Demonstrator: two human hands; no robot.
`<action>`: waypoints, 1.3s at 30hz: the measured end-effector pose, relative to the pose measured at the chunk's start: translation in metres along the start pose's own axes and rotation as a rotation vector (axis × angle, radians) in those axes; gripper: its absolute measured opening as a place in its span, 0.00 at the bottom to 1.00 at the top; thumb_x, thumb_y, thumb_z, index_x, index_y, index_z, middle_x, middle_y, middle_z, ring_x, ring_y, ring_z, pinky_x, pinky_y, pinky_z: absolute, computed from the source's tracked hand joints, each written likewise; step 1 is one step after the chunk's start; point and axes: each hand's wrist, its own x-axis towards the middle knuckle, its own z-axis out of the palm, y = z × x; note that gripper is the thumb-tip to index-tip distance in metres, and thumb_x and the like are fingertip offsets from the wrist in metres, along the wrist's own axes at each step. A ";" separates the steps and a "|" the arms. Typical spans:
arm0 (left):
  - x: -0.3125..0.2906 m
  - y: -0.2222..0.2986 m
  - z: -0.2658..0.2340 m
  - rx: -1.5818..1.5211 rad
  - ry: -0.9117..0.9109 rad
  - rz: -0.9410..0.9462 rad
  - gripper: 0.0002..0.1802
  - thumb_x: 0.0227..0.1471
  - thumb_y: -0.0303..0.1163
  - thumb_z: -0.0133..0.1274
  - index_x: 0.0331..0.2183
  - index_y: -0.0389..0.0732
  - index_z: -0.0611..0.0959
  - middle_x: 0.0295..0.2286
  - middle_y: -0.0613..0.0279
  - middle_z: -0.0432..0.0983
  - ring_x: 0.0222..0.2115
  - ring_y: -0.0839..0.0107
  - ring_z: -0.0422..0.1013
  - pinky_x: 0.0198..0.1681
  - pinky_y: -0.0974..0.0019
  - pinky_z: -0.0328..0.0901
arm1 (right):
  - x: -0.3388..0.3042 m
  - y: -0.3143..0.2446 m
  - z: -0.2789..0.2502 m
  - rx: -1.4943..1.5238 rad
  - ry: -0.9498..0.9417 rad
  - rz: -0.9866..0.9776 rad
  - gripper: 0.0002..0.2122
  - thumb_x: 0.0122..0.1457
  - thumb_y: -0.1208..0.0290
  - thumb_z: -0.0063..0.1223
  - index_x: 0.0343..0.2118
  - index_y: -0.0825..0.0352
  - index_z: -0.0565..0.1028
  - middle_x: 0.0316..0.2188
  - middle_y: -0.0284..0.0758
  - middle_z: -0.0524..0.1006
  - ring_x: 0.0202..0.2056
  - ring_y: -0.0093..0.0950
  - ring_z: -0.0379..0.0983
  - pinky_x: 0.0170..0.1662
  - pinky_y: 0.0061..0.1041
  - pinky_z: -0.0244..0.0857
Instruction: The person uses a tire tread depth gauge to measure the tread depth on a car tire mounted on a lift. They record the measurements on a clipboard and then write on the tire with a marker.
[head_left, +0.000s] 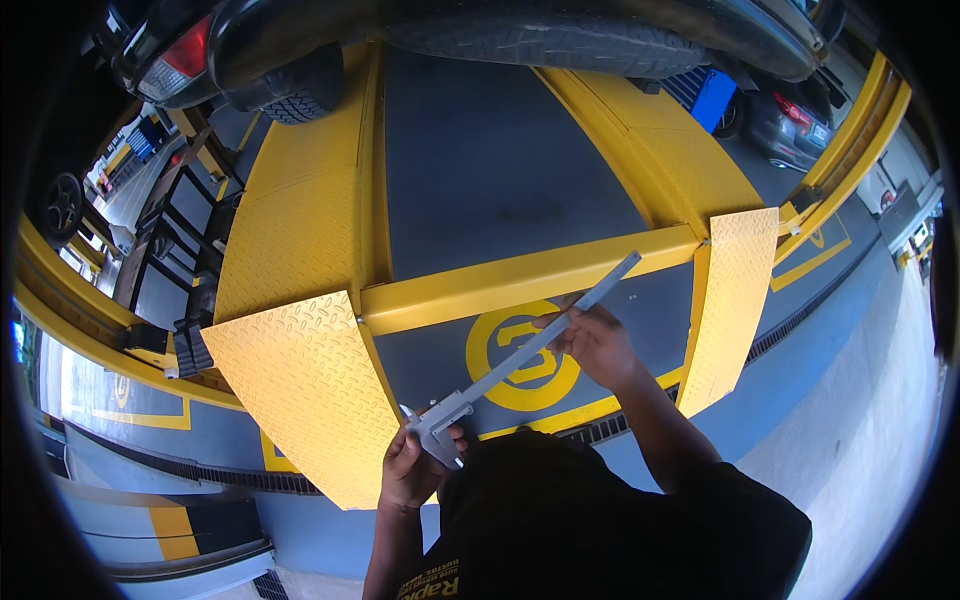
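I hold a long grey metal caliper [520, 352] slanting from lower left to upper right in front of me. My left hand [415, 465] grips its jaw end near the slider. My right hand [597, 343] pinches the beam about two thirds of the way up; the far tip pokes past a yellow cross rail [520, 275]. Below the caliper, the grey floor bears a yellow painted circle [522, 360].
Two yellow checker-plate ramps [300, 390] [735, 300] flank a grey lift bay with yellow tracks. A dark car with a tyre [520, 40] stands at the far end. Black stands [175, 250] are at left, a grey car [790, 120] at right, a drain grate [610, 428] near me.
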 end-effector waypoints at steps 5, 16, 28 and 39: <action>-0.014 -0.057 0.041 0.076 -0.019 -0.355 0.33 0.58 0.48 0.56 0.57 0.40 0.66 0.48 0.48 0.69 0.41 0.57 0.73 0.49 0.54 0.68 | -0.156 -0.010 -0.045 -0.430 0.356 -0.169 0.08 0.67 0.69 0.46 0.43 0.63 0.75 0.42 0.45 0.81 0.42 0.37 0.80 0.47 0.34 0.74; -0.129 -0.203 0.052 0.254 0.218 -0.584 0.09 0.58 0.34 0.58 0.39 0.41 0.79 0.30 0.61 0.75 0.24 0.73 0.70 0.27 0.66 0.66 | -0.417 0.034 -0.016 -0.027 0.834 -0.111 0.08 0.69 0.70 0.35 0.43 0.64 0.69 0.40 0.48 0.80 0.36 0.34 0.79 0.41 0.31 0.74; -0.203 -0.407 0.193 0.398 0.021 -0.545 0.10 0.56 0.34 0.61 0.33 0.44 0.75 0.26 0.69 0.68 0.18 0.78 0.64 0.20 0.72 0.60 | -0.666 -0.024 -0.132 0.070 0.873 -0.278 0.07 0.69 0.69 0.39 0.45 0.64 0.67 0.42 0.51 0.80 0.35 0.33 0.79 0.38 0.27 0.73; -0.190 -0.718 0.439 0.475 -0.428 -0.722 0.10 0.59 0.36 0.58 0.35 0.42 0.75 0.25 0.65 0.71 0.18 0.80 0.64 0.20 0.75 0.57 | -0.916 -0.192 -0.294 -0.036 1.313 -0.483 0.14 0.70 0.62 0.39 0.47 0.68 0.67 0.42 0.49 0.79 0.33 0.26 0.75 0.35 0.20 0.69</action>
